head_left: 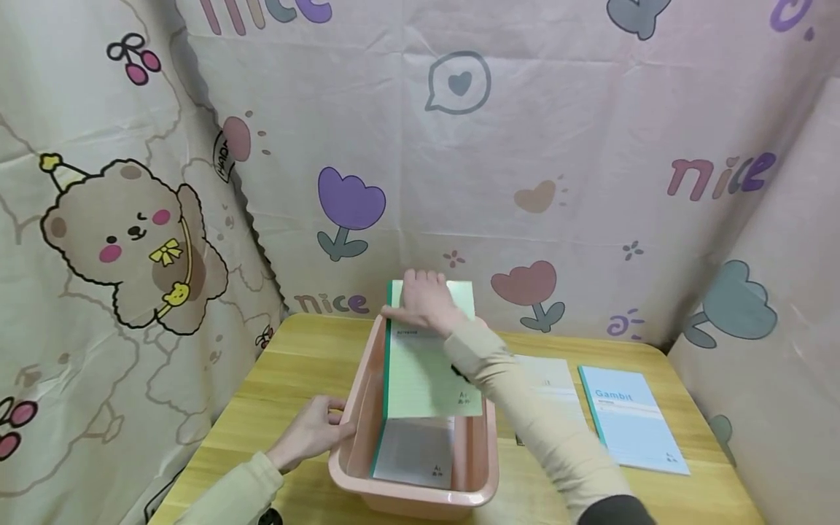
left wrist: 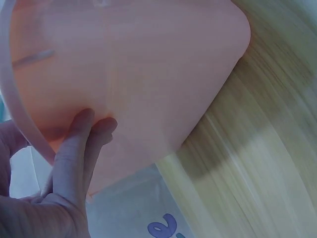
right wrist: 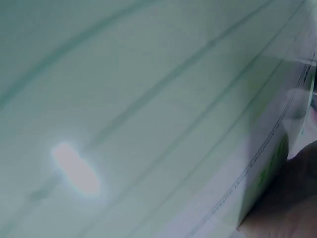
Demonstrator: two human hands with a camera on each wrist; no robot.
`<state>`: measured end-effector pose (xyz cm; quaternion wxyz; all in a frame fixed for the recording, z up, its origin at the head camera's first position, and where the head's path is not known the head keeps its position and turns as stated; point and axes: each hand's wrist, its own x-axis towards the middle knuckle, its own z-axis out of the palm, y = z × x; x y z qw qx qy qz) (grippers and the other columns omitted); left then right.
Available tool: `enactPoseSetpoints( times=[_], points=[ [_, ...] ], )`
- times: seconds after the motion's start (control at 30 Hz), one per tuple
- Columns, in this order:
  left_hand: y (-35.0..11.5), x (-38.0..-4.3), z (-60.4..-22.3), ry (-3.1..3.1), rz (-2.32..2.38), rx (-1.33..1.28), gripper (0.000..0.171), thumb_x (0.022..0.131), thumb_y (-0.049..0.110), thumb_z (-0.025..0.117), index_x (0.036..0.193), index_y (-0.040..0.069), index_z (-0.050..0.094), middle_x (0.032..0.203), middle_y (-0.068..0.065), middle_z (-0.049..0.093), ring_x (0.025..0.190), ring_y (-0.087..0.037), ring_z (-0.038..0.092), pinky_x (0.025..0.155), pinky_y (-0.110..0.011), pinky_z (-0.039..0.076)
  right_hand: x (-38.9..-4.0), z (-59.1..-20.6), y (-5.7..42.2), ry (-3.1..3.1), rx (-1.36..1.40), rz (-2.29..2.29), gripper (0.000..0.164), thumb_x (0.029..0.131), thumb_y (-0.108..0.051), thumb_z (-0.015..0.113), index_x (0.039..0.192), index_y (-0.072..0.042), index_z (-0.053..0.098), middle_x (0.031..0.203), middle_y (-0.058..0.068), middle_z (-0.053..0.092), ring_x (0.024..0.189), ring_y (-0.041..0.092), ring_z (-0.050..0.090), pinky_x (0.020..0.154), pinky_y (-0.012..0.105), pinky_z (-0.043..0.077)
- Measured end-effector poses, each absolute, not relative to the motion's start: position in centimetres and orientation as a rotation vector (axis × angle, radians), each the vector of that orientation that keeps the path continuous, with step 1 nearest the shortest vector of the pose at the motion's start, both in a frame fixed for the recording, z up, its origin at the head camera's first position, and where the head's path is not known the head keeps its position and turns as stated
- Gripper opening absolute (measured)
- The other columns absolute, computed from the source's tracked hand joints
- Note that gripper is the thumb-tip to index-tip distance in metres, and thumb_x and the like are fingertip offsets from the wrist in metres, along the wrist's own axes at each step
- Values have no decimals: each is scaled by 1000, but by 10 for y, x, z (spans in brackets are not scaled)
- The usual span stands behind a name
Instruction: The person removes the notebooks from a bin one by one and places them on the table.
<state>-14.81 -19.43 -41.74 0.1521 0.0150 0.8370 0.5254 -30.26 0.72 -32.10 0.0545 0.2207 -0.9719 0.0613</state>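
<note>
A pale green notebook (head_left: pixel 429 375) with a darker green spine is in my right hand (head_left: pixel 429 302), which grips its upper part over the pink plastic bin (head_left: pixel 491 467). Ruled lines on the notebook's cover (right wrist: pixel 148 114) fill the right wrist view, where part of the right hand (right wrist: pixel 287 208) shows at the lower right. Inside the bin lies a greyish notebook (head_left: pixel 415 452), partly covered by the green one. My left hand (head_left: pixel 315 434) pinches the bin's left rim; in the left wrist view its fingers (left wrist: pixel 72 158) press the outer wall, with the thumb across the rim.
To the right of the bin, a blue notebook (head_left: pixel 633 419) marked Gambit lies on the wooden table (head_left: pixel 315 350). Between them a whitish notebook (head_left: pixel 551 375) is partly hidden by the right forearm. A printed curtain (head_left: pixel 459 182) hangs behind the table and at both sides.
</note>
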Motion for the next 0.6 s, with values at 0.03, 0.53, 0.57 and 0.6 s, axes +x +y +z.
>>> enactPoseSetpoints(
  times=[0.03, 0.53, 0.57, 0.6],
  points=[
    [-195, -148, -417, 2402, 1511, 35, 48, 88, 2, 62, 126, -24, 50, 99, -31, 74, 86, -36, 77, 70, -40, 66, -301, -307, 11, -2942, 676, 187, 61, 90, -65, 55, 108, -7, 52, 101, 11, 61, 97, 26, 57, 93, 40, 47],
    [-193, -149, -417, 2424, 1503, -22, 52, 85, 1, 64, 129, -22, 49, 102, -32, 73, 88, -34, 76, 72, -40, 66, -250, -296, 180, -2809, 609, 185, 48, 85, -50, 64, 91, -6, 47, 82, 8, 49, 81, 28, 45, 73, 34, 33],
    [-194, -149, -417, 2422, 1504, -23, 53, 85, 1, 64, 130, -22, 49, 102, -32, 73, 88, -33, 76, 72, -40, 66, -246, -308, 193, -2815, 597, 184, 48, 85, -49, 65, 92, -5, 47, 83, 8, 49, 81, 28, 45, 73, 35, 33],
    [-194, -149, -418, 2419, 1506, -23, 53, 85, 1, 64, 130, -22, 48, 102, -32, 73, 88, -33, 76, 71, -40, 66, -243, -321, 204, -2821, 589, 188, 48, 85, -48, 66, 92, -5, 47, 83, 8, 49, 81, 27, 44, 73, 35, 33]
  ],
)
